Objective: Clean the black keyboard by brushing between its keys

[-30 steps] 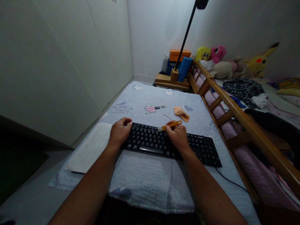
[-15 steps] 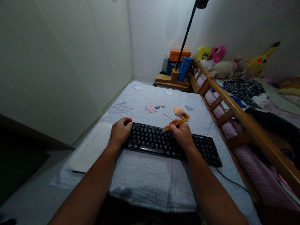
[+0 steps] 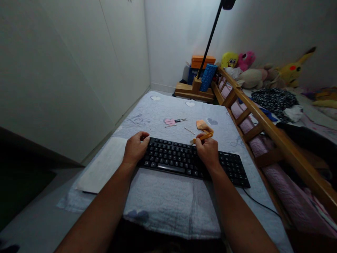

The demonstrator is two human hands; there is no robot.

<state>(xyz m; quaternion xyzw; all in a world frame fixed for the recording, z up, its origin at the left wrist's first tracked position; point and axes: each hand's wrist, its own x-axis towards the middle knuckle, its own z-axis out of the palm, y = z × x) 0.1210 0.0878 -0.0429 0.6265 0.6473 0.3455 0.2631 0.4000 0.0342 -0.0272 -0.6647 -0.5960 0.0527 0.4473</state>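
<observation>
A black computer keyboard (image 3: 168,156) lies flat on the cloth-covered table. Its upper left corner is gripped by my left hand (image 3: 136,147), thumb on top and fingers curled at the far edge. My right hand (image 3: 207,151) is closed around a small orange-handled brush (image 3: 204,137), over the keyboard's right-centre part. The pale bristles point left, at the keyboard's top edge; whether they touch the keys I cannot tell. Just beyond the brush lies an orange cloth (image 3: 202,125). A cotton swab (image 3: 189,130) rests left of the cloth.
Farther left lie a dark-handled thin tool (image 3: 180,120) and another cotton swab (image 3: 170,125). A white flat sheet (image 3: 102,165) is at the table's left. The keyboard cable (image 3: 260,203) trails right. A wooden bed rail (image 3: 263,123) borders the right side, with plush toys behind.
My right hand and the brush have shifted a little to the right along the keyboard's top edge. My left hand keeps its hold on the corner.
</observation>
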